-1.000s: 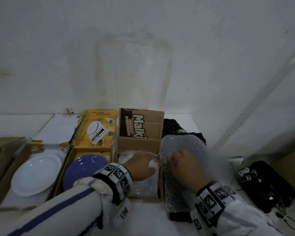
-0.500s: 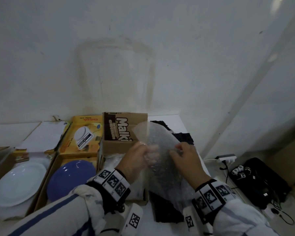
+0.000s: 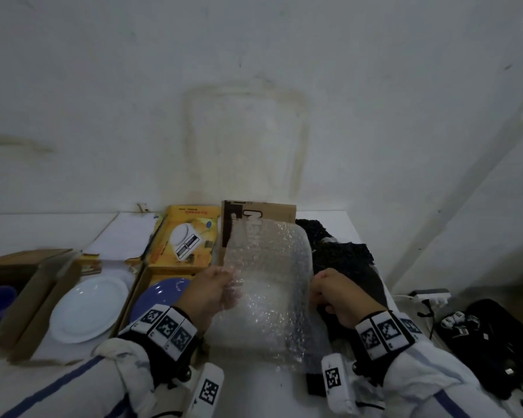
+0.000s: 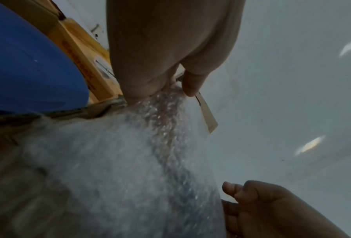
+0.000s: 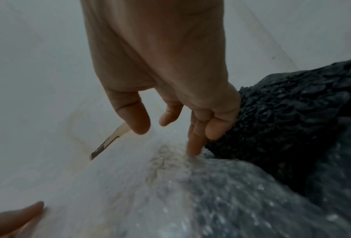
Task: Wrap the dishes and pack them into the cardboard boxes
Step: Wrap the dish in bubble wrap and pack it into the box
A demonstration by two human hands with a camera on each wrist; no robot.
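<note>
A clear bubble wrap sheet (image 3: 266,285) hangs stretched between my two hands, above the open brown cardboard box (image 3: 258,211). My left hand (image 3: 227,288) pinches its left edge; the left wrist view shows thumb and fingers of this left hand (image 4: 178,87) closed on the bubble wrap sheet (image 4: 129,161). My right hand (image 3: 316,292) holds the right edge, with curled fingers (image 5: 193,145) pushed into the bubble wrap sheet (image 5: 170,193). A white plate (image 3: 88,309) lies in a box at the left. A blue plate (image 3: 160,294) lies in the box beside it. The sheet hides the brown box's inside.
Black bubble wrap (image 3: 341,254) is piled to the right of the brown box. A yellow kitchen-scale carton (image 3: 187,239) and white paper (image 3: 124,236) lie at the back by the wall. A power strip (image 3: 429,297) and a black bag (image 3: 495,342) sit at the far right.
The sheet has come up from the black wrap on the right and now spreads over the brown box. My hands have moved apart, and my left hand has left the box.
</note>
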